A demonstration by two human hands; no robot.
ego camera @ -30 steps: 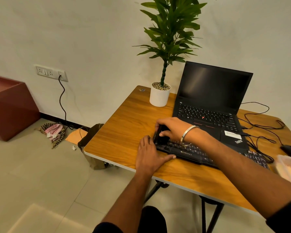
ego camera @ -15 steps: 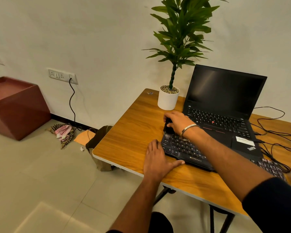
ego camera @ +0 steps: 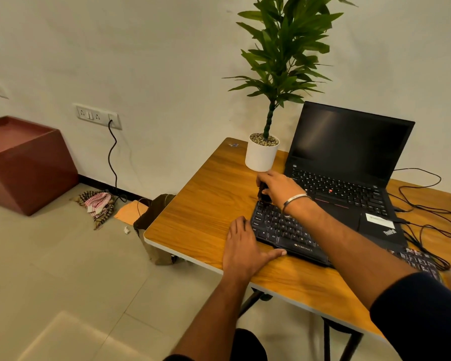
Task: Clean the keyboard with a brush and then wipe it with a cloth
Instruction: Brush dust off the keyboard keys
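On the wooden table [ego camera: 206, 204], black keyboard [ego camera: 284, 230] lies just before an open laptop [ego camera: 349, 178]. Right hand [ego camera: 279, 186] clamped on a dark brush [ego camera: 263, 195] at keyboard's far-left corner. Left hand [ego camera: 242, 248] flat, fingers spread, bracing keyboard's near-left edge.

Two hands counted: left hand [ego camera: 241, 250], right hand [ego camera: 277, 187]. One external keyboard [ego camera: 287, 234] and one open laptop [ego camera: 349, 173] are noted on one wooden table [ego camera: 206, 209]. One potted plant [ego camera: 262, 155] is recorded, one bracelet [ego camera: 294, 201], one wall socket plate [ego camera: 98, 116], one reddish cabinet [ego camera: 26, 162], one checked cloth [ego camera: 97, 204] on the floor. Several tangled cables [ego camera: 427, 222] are seen; number unclear.
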